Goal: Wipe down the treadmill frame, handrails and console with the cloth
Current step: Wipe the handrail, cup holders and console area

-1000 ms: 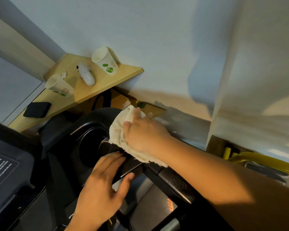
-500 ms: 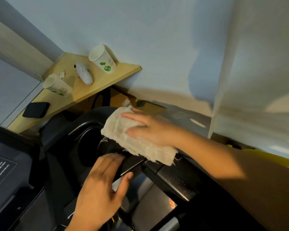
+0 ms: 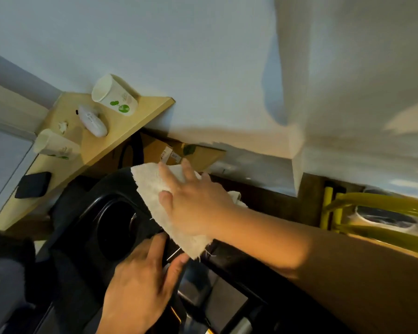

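Observation:
A cream cloth (image 3: 155, 201) lies spread over the right end of the black treadmill console (image 3: 87, 203), beside a round cup holder (image 3: 116, 232). My right hand (image 3: 193, 203) lies flat on the cloth with its fingers straight, pressing it onto the console's upper edge. My left hand (image 3: 140, 285) rests lower on the console, fingers extended along the black surface and thumb out toward the handrail (image 3: 229, 261). The black handrail runs down to the right under my right forearm.
A wooden shelf (image 3: 140, 114) on the wall at the left holds two paper cups (image 3: 114, 95), a white oblong device (image 3: 92, 120) and a black pouch (image 3: 33, 184). A cardboard box (image 3: 198, 155) sits behind the console. Yellow tubing (image 3: 372, 201) shows at the right.
My right hand went from bunching the cloth to laying it flat and has slid it up along the console's edge. My left hand has stayed where it was.

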Available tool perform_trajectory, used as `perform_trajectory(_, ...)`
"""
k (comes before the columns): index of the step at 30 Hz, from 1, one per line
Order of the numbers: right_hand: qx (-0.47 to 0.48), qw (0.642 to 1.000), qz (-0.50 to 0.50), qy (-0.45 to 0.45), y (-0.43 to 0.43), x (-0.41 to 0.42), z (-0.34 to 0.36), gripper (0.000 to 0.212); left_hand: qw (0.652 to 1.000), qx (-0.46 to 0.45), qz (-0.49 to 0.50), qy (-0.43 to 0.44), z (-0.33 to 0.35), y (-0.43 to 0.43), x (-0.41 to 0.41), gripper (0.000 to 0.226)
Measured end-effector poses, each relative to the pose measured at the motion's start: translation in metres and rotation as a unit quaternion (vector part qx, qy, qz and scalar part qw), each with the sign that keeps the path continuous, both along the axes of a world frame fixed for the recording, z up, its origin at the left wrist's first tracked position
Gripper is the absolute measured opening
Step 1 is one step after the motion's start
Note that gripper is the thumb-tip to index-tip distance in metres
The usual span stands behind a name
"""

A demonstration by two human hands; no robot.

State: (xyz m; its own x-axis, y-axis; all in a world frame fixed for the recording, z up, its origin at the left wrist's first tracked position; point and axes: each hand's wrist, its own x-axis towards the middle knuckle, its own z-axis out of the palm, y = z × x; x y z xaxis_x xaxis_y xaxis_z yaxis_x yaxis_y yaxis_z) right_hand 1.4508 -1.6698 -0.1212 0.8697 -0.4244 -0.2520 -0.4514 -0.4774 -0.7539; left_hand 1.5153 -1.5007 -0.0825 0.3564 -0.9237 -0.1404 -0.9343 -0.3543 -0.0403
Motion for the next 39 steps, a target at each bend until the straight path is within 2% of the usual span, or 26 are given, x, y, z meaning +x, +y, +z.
perform_trajectory(2,0.126,0.991,0.008,-0.054,-0.02,0.005,-0.007,0.055,1.0,0.005,0.002,-0.001,0.001,-0.001,-0.002,0.056)
perform_trajectory(3,0.165,0.984,0.023,-0.069,-0.029,0.005,-0.008,0.053,1.0,0.006,0.002,-0.002,0.002,-0.001,-0.003,0.056)
perform_trajectory(4,0.166,0.983,0.049,-0.066,-0.035,0.003,-0.008,0.051,1.0,0.009,0.003,0.002,0.002,-0.001,-0.003,0.055)
perform_trajectory(9,0.048,0.993,0.105,0.033,-0.027,-0.023,-0.004,0.048,1.0,0.004,0.013,0.011,0.0,0.0,-0.002,0.059)
perform_trajectory(11,0.02,0.993,0.082,0.078,-0.007,-0.031,0.006,0.055,1.0,0.009,0.01,0.001,-0.001,0.001,-0.001,0.059)
perform_trajectory(14,-0.034,0.99,0.026,0.133,0.026,-0.025,0.027,0.079,1.0,0.013,0.001,0.011,-0.002,0.001,0.003,0.052)
perform_trajectory(17,-0.052,0.993,-0.009,0.103,0.026,-0.014,0.032,0.072,1.0,0.017,0.01,0.017,-0.001,0.0,0.002,0.046)
perform_trajectory(18,-0.035,0.997,-0.022,0.067,0.014,-0.012,0.029,0.066,1.0,0.016,0.011,0.016,0.0,-0.001,0.001,0.045)
perform_trajectory(20,0.096,0.994,-0.045,0.001,-0.012,-0.005,0.023,0.05,1.0,0.008,0.012,0.012,0.0,-0.002,0.0,0.047)
perform_trajectory(21,0.151,0.988,-0.025,-0.013,-0.023,0.001,0.013,0.042,1.0,0.006,0.015,0.014,0.0,-0.003,-0.001,0.05)
perform_trajectory(22,0.195,0.981,-0.002,0.001,-0.033,0.003,0.001,0.041,1.0,0.007,0.018,0.014,0.001,-0.003,-0.003,0.051)
perform_trajectory(24,0.297,0.955,0.001,0.025,-0.042,0.004,-0.031,0.054,1.0,0.007,0.018,0.011,0.002,-0.003,-0.005,0.05)
perform_trajectory(26,0.311,0.948,-0.02,0.059,-0.042,-0.007,-0.058,0.062,1.0,0.008,0.021,0.015,0.004,-0.004,-0.006,0.051)
perform_trajectory(28,0.316,0.946,-0.025,0.073,-0.04,-0.019,-0.068,0.057,1.0,0.001,0.015,0.011,0.004,-0.004,-0.006,0.054)
perform_trajectory(32,0.255,0.962,-0.013,0.101,-0.038,-0.043,-0.039,0.049,1.0,0.004,0.015,0.004,0.006,-0.003,-0.008,0.058)
perform_trajectory(33,0.211,0.97,0.006,0.124,-0.034,-0.044,-0.027,0.044,1.0,0.006,0.017,0.0,0.006,-0.003,-0.007,0.057)
perform_trajectory(35,0.104,0.987,0.043,0.115,-0.02,-0.044,-0.004,0.04,1.0,0.015,0.013,-0.007,0.005,-0.004,-0.006,0.055)
perform_trajectory(37,0.028,0.995,0.025,0.097,0.0,-0.043,0.015,0.048,1.0,0.019,0.008,-0.007,0.003,-0.003,-0.004,0.052)
perform_trajectory(39,-0.038,0.996,-0.023,0.077,0.02,-0.035,0.023,0.064,1.0,0.031,0.004,0.003,0.003,-0.002,-0.001,0.046)
